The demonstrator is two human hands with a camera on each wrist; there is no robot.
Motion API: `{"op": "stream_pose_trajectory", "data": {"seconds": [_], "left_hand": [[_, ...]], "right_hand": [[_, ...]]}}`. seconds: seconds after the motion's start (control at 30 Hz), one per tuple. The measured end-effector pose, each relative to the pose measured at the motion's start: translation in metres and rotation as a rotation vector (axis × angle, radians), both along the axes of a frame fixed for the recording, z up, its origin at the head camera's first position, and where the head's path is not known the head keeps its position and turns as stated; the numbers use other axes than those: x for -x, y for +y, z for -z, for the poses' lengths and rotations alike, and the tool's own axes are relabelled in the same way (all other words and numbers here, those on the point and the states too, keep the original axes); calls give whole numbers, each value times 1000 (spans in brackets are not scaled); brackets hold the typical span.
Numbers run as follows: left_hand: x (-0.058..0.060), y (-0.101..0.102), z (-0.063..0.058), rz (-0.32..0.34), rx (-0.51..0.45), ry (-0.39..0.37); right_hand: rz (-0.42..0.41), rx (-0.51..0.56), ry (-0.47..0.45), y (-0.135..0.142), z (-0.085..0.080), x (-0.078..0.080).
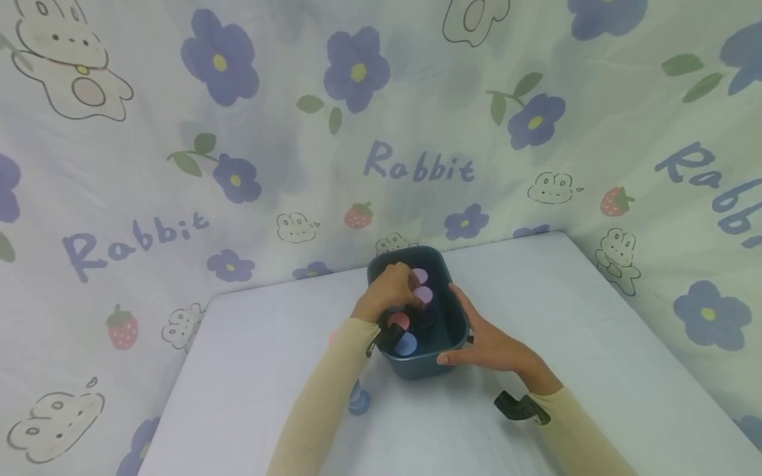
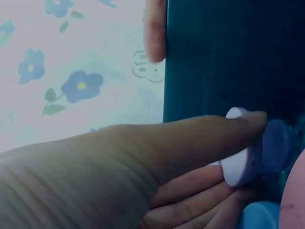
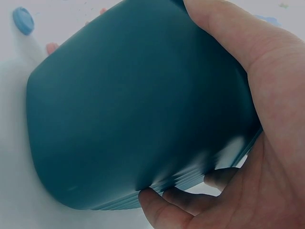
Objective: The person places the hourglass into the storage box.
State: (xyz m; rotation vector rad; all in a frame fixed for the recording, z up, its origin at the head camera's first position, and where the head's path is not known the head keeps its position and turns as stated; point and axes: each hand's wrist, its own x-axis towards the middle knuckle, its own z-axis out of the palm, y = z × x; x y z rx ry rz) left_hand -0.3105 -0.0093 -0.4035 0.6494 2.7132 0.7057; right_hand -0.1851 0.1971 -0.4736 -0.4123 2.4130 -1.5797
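A dark teal bin (image 1: 424, 369) stands near the back of the table with several round-topped pieces inside. My left hand (image 1: 387, 291) reaches into it. In the left wrist view the thumb lies over a pale lilac disc-ended piece (image 2: 237, 171), pinching it against the fingers. Another lilac disc (image 1: 420, 276) shows just beyond that hand in the head view. A pink disc (image 1: 399, 321) and a blue disc (image 1: 407, 344) lie nearer the front of the bin. My right hand (image 1: 491, 344) grips the bin's near right corner, thumb at the front, fingers along the ribbed side (image 3: 183, 181).
Outside the bin, a light blue stepped piece (image 1: 359, 401) stands on the white table (image 1: 256, 370), beside my left sleeve. A pink piece (image 1: 333, 336) is partly hidden behind that sleeve. A patterned cloth (image 1: 417, 119) hangs along the table's back edge.
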Motion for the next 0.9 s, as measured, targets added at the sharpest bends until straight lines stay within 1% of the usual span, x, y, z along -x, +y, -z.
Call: {"op": "stream_pose_trajectory", "data": {"seconds": [0.1,0.2,0.3,0.5,0.63,0.77,0.9], "left_hand": [[-2,-2,-2,-11,-6,-17],[-3,-6,-4,-30,-38,-33],[-3,-12,-8,-48,-83,-29],[-2,-28,-16,-37,-170,-6],[-6,-45,-23,-42,-226,12],[-14,-66,-29,-67,-285,21],[-24,-90,-29,-102,-322,52]], "right_hand": [[-7,4,1,-1,0,0],[-9,7,1,-1,0,0],[-4,0,0,-1,0,0],[6,-16,-16,-1,0,1],[10,-23,-20,-1,0,1],[18,-19,-17,-1,1,2],[19,-15,-10,-2,2,2]]}}
